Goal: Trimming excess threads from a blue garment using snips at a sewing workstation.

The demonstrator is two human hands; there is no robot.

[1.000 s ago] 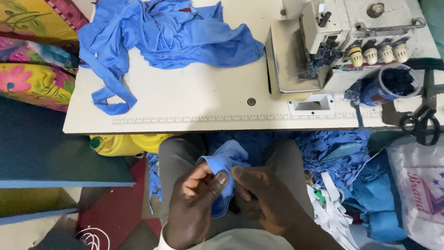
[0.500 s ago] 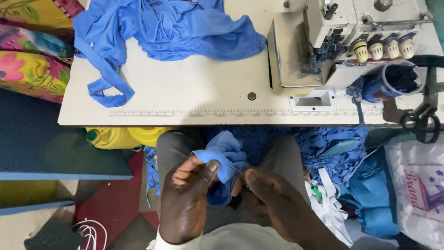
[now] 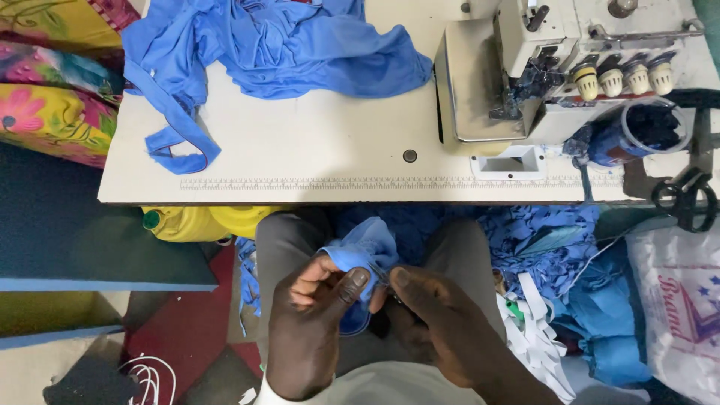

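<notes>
The left hand (image 3: 319,330) and the right hand (image 3: 442,330) meet over the person's lap, below the front edge of the counter (image 3: 300,150). Between them sits a small piece of blue fabric (image 3: 364,255), bunched on the grey-trousered knees. The left thumb and fingers (image 3: 352,283) are pinched on its lower edge; the right hand is clenched beside it, touching the same spot, and seems to hold something thin and metallic against the cloth, though it is too small to tell what.

The counter is a pale, off-white board with a printed ruler strip (image 3: 360,182) along its near edge and 1 small dark hole (image 3: 409,156) near the middle. A heap of blue cloth (image 3: 277,52) lies across its far left part, with 1 loop of binding hanging toward the near left corner. At the right stands a cream sewing machine (image 3: 555,67) with 4 tension knobs in a row. Just beside its base a clear plastic cup (image 3: 637,131) lies tipped, dark scraps inside. Black scissors (image 3: 686,199) hang at the counter's right end.

Under the counter, blue offcuts (image 3: 547,240) pile up to the right of the knees, with white strips (image 3: 532,330) and a white printed bag (image 3: 675,300) further right. A yellow plastic container (image 3: 202,221) sits under the near edge at left. Floral patterned cloth (image 3: 52,112) is stacked at far left, above a dark blue shelf (image 3: 90,247) and red floor (image 3: 187,330).
</notes>
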